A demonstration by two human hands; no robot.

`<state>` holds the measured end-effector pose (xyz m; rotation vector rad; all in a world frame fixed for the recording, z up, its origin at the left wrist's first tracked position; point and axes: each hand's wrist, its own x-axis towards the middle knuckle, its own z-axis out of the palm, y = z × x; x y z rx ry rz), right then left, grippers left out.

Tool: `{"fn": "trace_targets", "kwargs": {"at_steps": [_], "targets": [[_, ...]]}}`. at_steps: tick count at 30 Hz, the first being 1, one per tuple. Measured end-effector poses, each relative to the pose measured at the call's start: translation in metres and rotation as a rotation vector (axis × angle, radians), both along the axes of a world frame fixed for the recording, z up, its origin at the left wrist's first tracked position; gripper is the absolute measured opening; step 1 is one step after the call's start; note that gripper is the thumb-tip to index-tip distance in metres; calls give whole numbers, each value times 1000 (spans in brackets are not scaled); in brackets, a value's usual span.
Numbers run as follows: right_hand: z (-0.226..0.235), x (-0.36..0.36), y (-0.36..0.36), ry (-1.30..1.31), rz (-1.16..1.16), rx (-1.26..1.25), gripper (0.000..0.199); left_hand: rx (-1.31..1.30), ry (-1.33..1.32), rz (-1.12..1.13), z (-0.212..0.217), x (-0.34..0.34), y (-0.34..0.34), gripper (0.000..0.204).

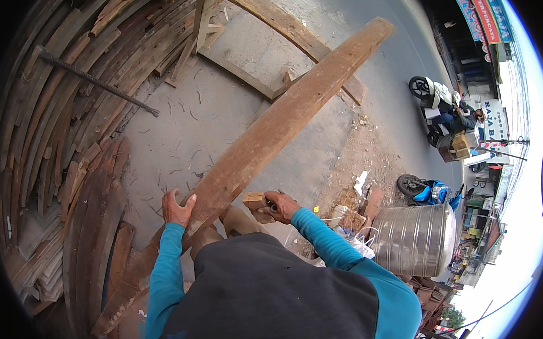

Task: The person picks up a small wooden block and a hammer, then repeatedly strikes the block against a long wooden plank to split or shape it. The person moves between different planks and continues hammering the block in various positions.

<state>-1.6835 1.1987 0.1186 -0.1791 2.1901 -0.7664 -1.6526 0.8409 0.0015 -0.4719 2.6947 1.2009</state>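
A long brown wooden plank [273, 130] slants from beside my legs up to the far right, its far end over a wooden trestle [245, 77]. Beside the plank's left edge is my left hand [177, 209], thumb and fingers apart in a curve. Its thumb lies against or very close to that edge. On the other side, my right hand [284, 207] is closed around a small wooden block [255, 200] with a dark round metal part showing at the fingers. The block's full shape is hidden by the hand.
Stacked old timber [55, 117] fills the left side, with a ridged metal bar [99, 82] sticking out. Bent nails litter the ground. At right stand a large metal drum [411, 239] and a blue motorcycle [431, 191]; a loaded motorcycle with a rider [446, 113] is on the road.
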Motion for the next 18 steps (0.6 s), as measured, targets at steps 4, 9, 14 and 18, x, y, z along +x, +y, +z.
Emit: {"fn": "trace_targets", "kwargs": {"at_steps": [4, 9, 14, 18], "targets": [[61, 22, -2, 122, -77, -42, 38, 570, -129, -322, 118, 5, 80, 75], [94, 56, 16, 377, -158, -244, 30, 811, -103, -505, 131, 37, 169, 79], [110, 92, 64, 163, -359, -190, 41, 782, -97, -640, 146, 42, 216, 71], [109, 102, 114, 372, -451, -238, 62, 935, -56, -577, 131, 28, 280, 72]]}}
